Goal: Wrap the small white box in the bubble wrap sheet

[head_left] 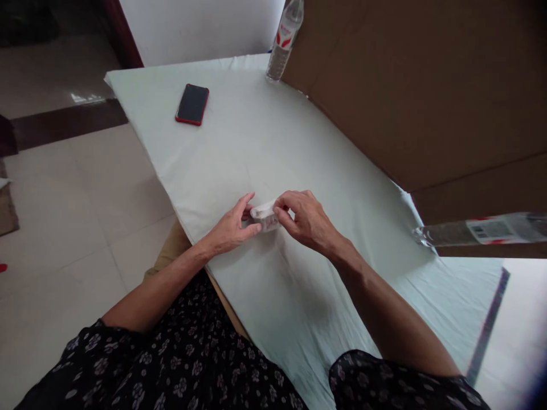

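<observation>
My left hand (233,226) and my right hand (304,219) meet over the pale green cloth (256,148) that covers the table. Between them they pinch a small white folded object (265,215), perhaps a wad of paper or cloth; I cannot make out what it is. The left thumb and fingers close on its left end, while the right fingertips grip its right end. It sits just above or on the cloth.
A dark phone in a red case (192,104) lies at the far left of the table. A plastic water bottle (285,39) stands at the far edge. A second bottle (478,230) lies at the right. A big cardboard sheet (427,97) walls the right side. Tiled floor (64,199) lies left.
</observation>
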`<control>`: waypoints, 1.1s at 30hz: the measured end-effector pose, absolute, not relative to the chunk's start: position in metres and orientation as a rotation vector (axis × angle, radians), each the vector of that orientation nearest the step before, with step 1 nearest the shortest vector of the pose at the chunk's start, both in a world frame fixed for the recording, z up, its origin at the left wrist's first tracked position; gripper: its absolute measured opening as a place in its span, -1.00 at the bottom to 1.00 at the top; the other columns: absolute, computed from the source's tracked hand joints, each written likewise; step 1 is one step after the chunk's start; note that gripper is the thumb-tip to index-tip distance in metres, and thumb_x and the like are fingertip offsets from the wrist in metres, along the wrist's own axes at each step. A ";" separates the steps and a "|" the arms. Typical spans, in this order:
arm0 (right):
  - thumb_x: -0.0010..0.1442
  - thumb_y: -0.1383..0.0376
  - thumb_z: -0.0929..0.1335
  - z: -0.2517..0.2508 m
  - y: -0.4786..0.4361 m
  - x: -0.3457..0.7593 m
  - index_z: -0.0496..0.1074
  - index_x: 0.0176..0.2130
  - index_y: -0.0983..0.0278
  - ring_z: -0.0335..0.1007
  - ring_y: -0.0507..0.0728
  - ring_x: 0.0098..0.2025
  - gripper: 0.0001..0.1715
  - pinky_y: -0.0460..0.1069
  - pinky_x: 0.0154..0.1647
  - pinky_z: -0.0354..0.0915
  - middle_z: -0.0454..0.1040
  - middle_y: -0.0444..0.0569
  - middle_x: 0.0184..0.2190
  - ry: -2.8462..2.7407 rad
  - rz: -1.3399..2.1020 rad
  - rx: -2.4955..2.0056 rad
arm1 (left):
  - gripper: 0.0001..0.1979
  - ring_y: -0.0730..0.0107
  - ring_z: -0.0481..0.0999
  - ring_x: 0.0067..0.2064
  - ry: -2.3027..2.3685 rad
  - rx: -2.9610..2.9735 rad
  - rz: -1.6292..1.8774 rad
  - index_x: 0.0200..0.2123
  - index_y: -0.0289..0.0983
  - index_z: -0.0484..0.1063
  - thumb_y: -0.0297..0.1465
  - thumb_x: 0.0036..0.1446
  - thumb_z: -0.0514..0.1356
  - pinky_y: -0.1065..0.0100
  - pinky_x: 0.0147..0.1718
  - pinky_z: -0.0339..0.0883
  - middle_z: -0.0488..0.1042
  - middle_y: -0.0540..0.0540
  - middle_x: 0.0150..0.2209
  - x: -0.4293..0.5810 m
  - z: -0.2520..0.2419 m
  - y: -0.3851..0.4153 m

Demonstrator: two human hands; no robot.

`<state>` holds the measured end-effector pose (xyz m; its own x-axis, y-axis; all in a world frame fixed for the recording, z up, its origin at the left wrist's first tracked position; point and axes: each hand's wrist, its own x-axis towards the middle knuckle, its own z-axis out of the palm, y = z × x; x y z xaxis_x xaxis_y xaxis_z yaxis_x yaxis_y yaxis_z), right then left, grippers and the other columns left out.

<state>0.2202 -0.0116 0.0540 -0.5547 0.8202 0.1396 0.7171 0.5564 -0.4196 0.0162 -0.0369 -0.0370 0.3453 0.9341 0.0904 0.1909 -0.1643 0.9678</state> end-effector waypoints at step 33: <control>0.08 -0.22 0.42 0.013 -0.033 0.241 0.46 -0.17 0.25 0.44 0.15 -0.34 -0.37 0.04 -0.29 0.29 0.58 0.04 -0.23 -1.912 0.540 -1.713 | -0.88 0.55 0.33 -0.48 1.015 0.738 1.098 -0.44 -0.29 0.45 -0.35 0.02 0.27 0.47 -0.44 0.25 0.40 0.06 -0.50 0.076 -0.008 -0.005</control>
